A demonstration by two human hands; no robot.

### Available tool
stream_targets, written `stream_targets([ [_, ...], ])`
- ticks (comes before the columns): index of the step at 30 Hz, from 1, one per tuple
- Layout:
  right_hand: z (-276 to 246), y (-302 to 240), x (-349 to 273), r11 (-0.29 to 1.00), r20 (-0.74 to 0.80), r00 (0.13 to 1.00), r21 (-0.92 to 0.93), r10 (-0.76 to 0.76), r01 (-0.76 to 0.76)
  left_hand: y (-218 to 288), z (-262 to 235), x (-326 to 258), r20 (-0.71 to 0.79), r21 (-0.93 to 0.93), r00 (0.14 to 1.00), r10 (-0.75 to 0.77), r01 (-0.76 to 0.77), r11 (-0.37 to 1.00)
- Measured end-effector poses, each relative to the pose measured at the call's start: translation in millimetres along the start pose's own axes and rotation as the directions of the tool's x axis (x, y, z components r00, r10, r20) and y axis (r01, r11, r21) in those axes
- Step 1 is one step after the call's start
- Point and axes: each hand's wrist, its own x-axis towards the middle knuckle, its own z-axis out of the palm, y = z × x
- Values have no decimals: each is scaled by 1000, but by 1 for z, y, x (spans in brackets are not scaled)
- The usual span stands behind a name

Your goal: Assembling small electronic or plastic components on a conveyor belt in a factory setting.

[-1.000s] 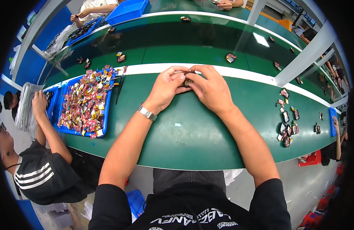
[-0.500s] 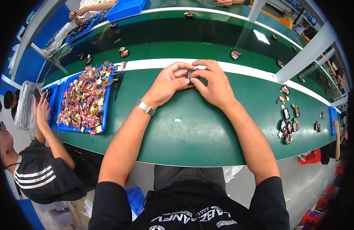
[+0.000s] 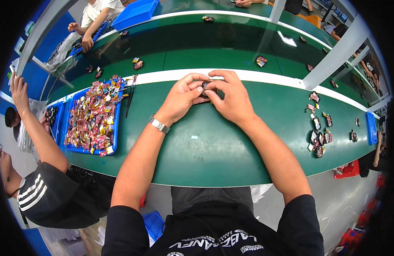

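Note:
Between both hands, above the far part of the green bench, is a small dark casing [image 3: 209, 90] with rounded edges. My left hand [image 3: 185, 94] grips it from the left with thumb and fingers, a metal-banded watch [image 3: 158, 123] on that wrist. From the other side my right hand [image 3: 232, 97] pinches at its face with thumb and forefinger, the other fingers curled round the far edge. The fingers cover much of the casing, so its inner details cannot be made out. To the left, a blue tray [image 3: 116, 135] is heaped with small red, yellow and silver parts [image 3: 92, 117].
Black tweezers [image 3: 130, 97] lie beside the tray. Several small assemblies [image 3: 317, 138] cluster on the bench at right. A white rail [image 3: 163, 76] borders the dark green conveyor [image 3: 188, 47], which carries scattered units. A grey post [image 3: 339, 51] rises at right. A co-worker [image 3: 43, 183] sits at left.
The casing has tilted, showing more of its dark face, and my right fingers have shifted on it. The co-worker at left has raised an arm; another across the conveyor reaches down toward a tray.

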Motion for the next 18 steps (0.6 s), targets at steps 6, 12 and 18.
stream_targets([
  [6,4,-6,-1,999,-52,998,36,35,-33,0,-1,2,-15,-12,1000,-7,7,1000],
  [12,11,-4,-3,990,-62,996,123,72,-64,-1,-3,2,-34,-50,999,-1,-1,999],
  [18,9,-3,-2,985,-63,994,157,87,-76,0,-1,1,-25,-74,1000,15,-17,997],
])
